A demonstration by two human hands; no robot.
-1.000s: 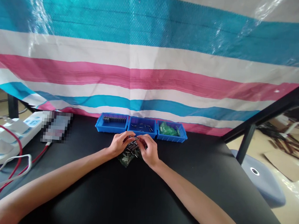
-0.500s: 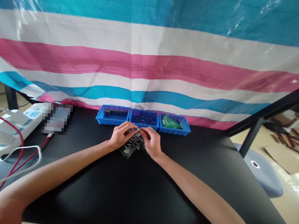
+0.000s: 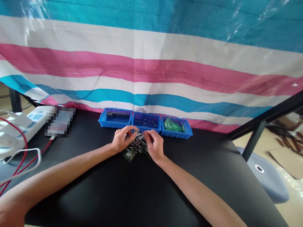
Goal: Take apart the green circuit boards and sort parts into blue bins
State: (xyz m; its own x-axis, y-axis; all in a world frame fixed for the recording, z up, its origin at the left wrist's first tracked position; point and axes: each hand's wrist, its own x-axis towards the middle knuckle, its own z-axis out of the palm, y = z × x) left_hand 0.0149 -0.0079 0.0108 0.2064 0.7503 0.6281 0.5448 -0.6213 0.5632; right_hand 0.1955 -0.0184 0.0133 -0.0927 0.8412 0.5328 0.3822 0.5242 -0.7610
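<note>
Part [image 3: 135, 131]: at the left fingertips, above the heap; small, metallic, too small for exact form.
Handling: judged light, rigid and hard to damage; probably smooth, so prone to slip or roll. Best gripped across the middle, thumb against forefinger, with light pressure.
Left hand [image 3: 121, 140]: thumb and forefinger bent around the part, apparently pinching it.
Right hand [image 3: 154, 145]: just right of the part, thumb and fingers curled close; cannot tell whether pinching anything.
Heap [image 3: 138, 141]: directly below the grip, between both hands; loose, metallic, judged likely to scatter if nudged.
Bag [image 3: 129, 156]: under the heap's near side; plastic, judged soft and a poor handhold.
Left bin [image 3: 113, 125]: beyond the grip, leftward; holding sleeves [image 3: 117, 114] in a row.
Middle bin [image 3: 155, 127]: straight beyond the grip; holding thin pins [image 3: 144, 121].
Right bin [image 3: 177, 134]: beyond the grip, rightward; holding green packets [image 3: 173, 125].
Table [image 3: 133, 196]: beneath the grip; black.
Power strip [image 3: 38, 116]: well left of the grip.
</note>
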